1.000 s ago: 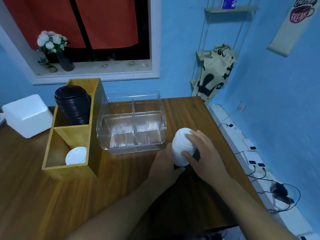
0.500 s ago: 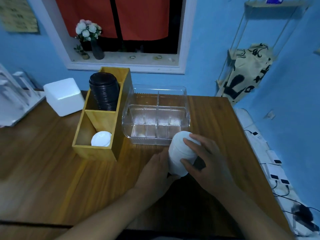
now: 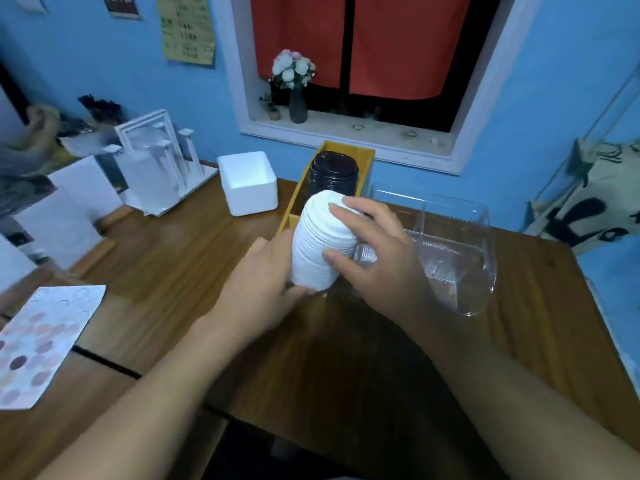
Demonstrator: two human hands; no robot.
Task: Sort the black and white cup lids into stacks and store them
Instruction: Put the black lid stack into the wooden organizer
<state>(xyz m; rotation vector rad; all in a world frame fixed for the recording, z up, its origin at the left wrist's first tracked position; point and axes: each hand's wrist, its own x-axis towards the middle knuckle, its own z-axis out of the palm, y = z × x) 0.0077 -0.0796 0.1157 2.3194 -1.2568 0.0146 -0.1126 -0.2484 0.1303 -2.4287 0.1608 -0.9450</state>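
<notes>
At centre: one white lid stack [image 3: 323, 244], gripped by left hand [image 3: 256, 292] and right hand [image 3: 377, 258]; 12 o'clock: one black lid stack [image 3: 332, 176]; 11 o'clock: poster [image 3: 119, 3] reads COFFEE

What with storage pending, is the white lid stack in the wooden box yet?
Out: left hand and right hand hold the white lid stack before the wooden box.

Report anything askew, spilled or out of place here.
Only the white lid stack is askew: gripped between the left hand and right hand, it leans with its top toward the wooden holder. Nothing looks spilled or damaged.
</notes>
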